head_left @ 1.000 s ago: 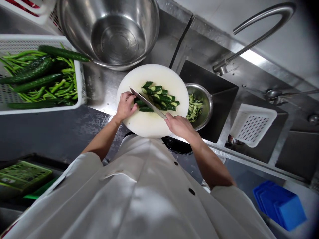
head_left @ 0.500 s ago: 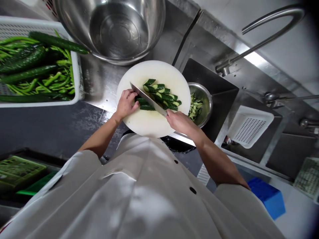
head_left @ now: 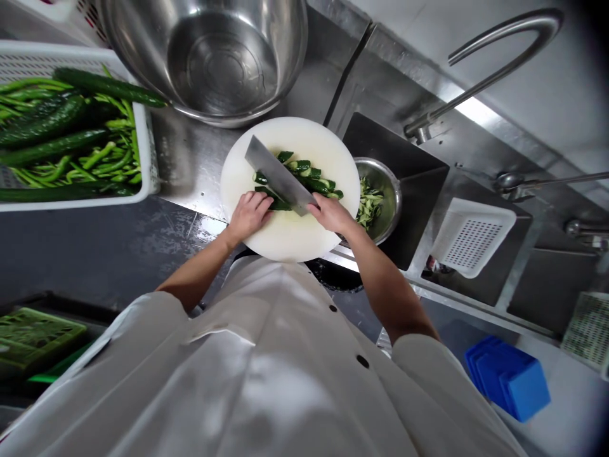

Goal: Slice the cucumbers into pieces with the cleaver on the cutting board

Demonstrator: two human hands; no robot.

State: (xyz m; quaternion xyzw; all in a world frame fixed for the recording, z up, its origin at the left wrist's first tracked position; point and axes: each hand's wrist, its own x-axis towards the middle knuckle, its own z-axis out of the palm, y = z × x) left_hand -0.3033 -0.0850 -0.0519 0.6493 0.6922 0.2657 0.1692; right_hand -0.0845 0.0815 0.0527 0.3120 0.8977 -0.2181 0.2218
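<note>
Right fingers (head_left: pixel 318 207) gripping knife (head_left: pixel 278 172), left fingers (head_left: pixel 261 202) touching cucumber (head_left: pixel 282 206)

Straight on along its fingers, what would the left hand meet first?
The left hand seems to touch a long dark green cucumber piece; beyond, it would likely meet the broad steel cleaver, depth unclear.

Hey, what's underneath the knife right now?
Cucumber pieces show on both sides of the knife, lying on the round white cutting board. Whatever is directly beneath the blade is covered.
</note>
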